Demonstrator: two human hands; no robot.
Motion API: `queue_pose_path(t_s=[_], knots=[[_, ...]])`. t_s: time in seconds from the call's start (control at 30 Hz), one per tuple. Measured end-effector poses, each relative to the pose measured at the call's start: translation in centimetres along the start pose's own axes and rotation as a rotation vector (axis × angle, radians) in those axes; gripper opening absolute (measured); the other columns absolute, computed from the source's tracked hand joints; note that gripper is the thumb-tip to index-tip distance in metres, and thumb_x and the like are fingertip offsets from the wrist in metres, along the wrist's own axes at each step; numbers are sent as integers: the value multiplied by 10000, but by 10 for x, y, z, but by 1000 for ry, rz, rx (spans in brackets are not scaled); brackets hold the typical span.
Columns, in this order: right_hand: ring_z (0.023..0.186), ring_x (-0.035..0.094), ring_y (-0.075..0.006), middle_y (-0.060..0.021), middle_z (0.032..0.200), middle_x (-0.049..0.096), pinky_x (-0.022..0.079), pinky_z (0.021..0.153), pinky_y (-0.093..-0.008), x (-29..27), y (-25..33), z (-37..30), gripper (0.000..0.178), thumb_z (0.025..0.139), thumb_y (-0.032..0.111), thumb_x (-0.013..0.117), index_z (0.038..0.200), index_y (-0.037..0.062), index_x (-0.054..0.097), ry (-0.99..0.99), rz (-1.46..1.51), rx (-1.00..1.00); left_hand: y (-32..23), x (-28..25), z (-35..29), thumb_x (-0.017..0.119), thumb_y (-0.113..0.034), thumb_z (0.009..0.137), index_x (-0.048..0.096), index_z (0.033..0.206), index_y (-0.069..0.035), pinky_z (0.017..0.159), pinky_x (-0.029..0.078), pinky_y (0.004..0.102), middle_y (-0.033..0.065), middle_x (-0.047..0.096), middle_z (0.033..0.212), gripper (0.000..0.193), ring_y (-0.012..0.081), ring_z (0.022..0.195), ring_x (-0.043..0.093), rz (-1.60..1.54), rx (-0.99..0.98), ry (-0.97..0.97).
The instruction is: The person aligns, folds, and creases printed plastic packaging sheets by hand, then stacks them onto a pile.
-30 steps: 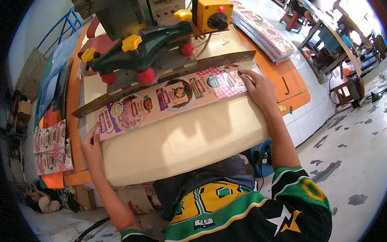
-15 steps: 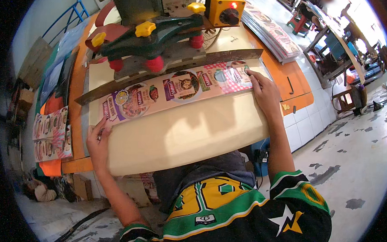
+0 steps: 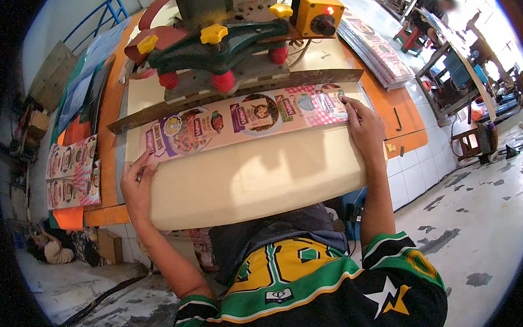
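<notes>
A long pink printed sheet (image 3: 214,124) with food pictures lies across a cream board (image 3: 261,169). Its far edge runs along the dark metal bar (image 3: 310,79) of a press-like machine. At the sheet's left end my left hand (image 3: 137,185) has thumb and fingers closed on the near corner. My right hand (image 3: 363,124) pinches the opposite end, thumb and forefinger on its edge. Whether it is one sheet or a thin stack, I cannot tell. Above the bar sits the machine's dark green head (image 3: 219,49) with yellow star knobs and red feet.
A yellow control box (image 3: 315,16) with a lit red lamp sits on the machine. Printed stacks stand on the orange table: a thick one (image 3: 386,58) at right, smaller ones (image 3: 71,177) at left. A hex key (image 3: 398,118) lies at the right. Someone sits far back right.
The whole view has shifted a little, so the machine and sheet appear slightly farther right. Both hands stay at the sheet's two ends, and the sheet remains against the bar.
</notes>
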State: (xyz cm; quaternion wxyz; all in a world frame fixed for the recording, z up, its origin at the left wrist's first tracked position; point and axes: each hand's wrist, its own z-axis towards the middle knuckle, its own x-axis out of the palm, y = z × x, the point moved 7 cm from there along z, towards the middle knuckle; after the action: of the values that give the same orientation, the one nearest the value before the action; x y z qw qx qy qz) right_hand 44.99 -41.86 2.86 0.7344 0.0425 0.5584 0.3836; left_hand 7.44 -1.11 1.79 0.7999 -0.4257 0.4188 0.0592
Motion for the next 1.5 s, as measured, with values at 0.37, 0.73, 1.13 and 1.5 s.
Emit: queue_pose_path(t_s=[0.37, 0.73, 1.13, 1.5], knots=[[882, 727, -309, -139, 1007, 755, 539, 797, -430, 0, -4, 0, 271, 1017, 306, 582, 1206, 209, 750, -24, 52, -30, -6, -1, 0, 749, -326, 936, 712, 1315, -99, 701, 412, 295, 39, 477, 861, 443, 164, 753, 452, 10, -31, 13], [876, 724, -319, -150, 992, 753, 534, 812, -433, -2, -1, 0, 266, 1011, 291, 590, 1193, 192, 757, -23, 71, -25, -4, 0, -1, 746, -353, 936, 712, 1320, -110, 709, 426, 306, 41, 498, 874, 455, 166, 770, 472, 9, -5, -1], [856, 724, -318, -154, 995, 751, 534, 803, -431, -1, 1, 0, 268, 1020, 294, 584, 1201, 195, 754, -22, 58, -18, -4, -1, -1, 746, -326, 937, 706, 1332, -124, 721, 446, 312, 54, 496, 874, 445, 178, 793, 498, 10, 13, 2], [859, 726, -329, -165, 981, 750, 536, 790, -442, -1, -2, 1, 266, 1021, 281, 579, 1211, 199, 747, -15, 30, -37, -4, 0, 0, 751, -367, 927, 703, 1334, -114, 713, 437, 312, 42, 477, 875, 481, 171, 775, 473, 20, -20, 19]])
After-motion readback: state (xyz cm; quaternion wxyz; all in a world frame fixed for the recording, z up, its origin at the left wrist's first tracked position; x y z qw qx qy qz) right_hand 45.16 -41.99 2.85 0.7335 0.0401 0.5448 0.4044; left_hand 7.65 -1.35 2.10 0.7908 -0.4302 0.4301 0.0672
